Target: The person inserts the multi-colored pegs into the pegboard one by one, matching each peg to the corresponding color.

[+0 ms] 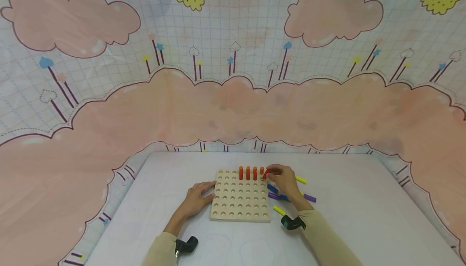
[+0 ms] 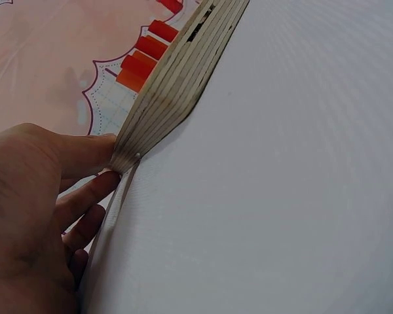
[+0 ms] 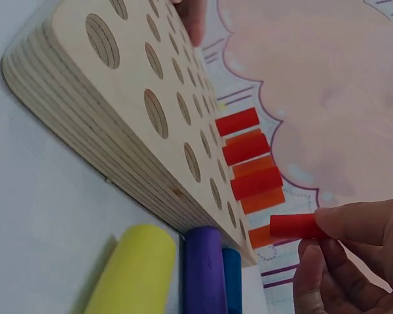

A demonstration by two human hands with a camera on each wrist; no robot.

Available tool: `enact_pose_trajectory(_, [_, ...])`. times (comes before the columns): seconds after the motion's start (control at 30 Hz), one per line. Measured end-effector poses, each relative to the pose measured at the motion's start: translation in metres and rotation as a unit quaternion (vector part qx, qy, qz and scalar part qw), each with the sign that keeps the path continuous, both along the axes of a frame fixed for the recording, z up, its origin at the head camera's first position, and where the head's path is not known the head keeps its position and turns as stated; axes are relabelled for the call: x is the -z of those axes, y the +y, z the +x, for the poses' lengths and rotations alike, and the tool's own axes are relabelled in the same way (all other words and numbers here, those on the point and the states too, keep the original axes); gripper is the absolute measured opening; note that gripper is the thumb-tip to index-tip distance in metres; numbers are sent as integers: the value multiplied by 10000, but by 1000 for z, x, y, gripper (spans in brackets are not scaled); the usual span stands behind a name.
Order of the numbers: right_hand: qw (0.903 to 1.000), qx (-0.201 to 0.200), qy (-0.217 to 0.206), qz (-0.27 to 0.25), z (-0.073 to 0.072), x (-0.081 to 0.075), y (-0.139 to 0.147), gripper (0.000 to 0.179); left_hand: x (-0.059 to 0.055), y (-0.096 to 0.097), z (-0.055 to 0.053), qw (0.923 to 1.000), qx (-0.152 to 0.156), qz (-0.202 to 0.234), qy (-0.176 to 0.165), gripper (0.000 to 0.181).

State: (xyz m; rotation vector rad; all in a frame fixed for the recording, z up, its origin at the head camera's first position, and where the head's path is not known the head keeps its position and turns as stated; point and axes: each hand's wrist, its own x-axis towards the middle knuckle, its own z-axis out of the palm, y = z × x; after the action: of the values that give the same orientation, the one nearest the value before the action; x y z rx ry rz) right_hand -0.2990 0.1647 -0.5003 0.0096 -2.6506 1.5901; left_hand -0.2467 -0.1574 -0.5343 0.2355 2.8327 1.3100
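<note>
A square wooden pegboard (image 1: 240, 219) with rows of round holes lies on the table. Orange pegs (image 1: 261, 170) stand in its back row, and three red pegs (image 1: 241, 176) stand just in front of them. My right hand (image 1: 285, 180) pinches another red peg (image 3: 289, 226) between thumb and fingertips, at the board's back right corner. In the right wrist view this peg is tilted, close to the last orange peg (image 3: 259, 237). Against the board's left edge rest the fingertips and thumb of my left hand (image 1: 195, 200), fairly straight; the left wrist view shows them touching its side (image 2: 134, 140).
Loose pegs lie right of the board, partly under my right hand and forearm: blue (image 1: 272, 188), purple (image 1: 310, 198) and yellow (image 1: 279, 210). Another yellow peg (image 1: 301, 179) lies farther back. The white table (image 1: 364, 201) meets a patterned cloth (image 1: 255, 112) behind.
</note>
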Motion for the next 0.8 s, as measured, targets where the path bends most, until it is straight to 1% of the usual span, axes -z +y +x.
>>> enact_pose_trajectory(0.13, [9999, 8, 115, 59, -1, 2, -4, 22, 1, 0, -1, 10000, 25, -19, 21, 44])
enact_pose_trajectory(0.33, [9999, -2, 139, 73, -5, 6, -8, 22, 1, -1, -2, 10000, 39, -21, 46, 44])
enact_pose_trajectory(0.57, [9998, 92, -103, 149, -8, 10, -13, 22, -1, -1, -4, 10000, 50, 25, -6, 44])
enact_pose_trajectory(0.8, [9998, 20, -56, 180, -8, 11, -17, 22, -1, -2, -7, 10000, 46, -22, -45, 44])
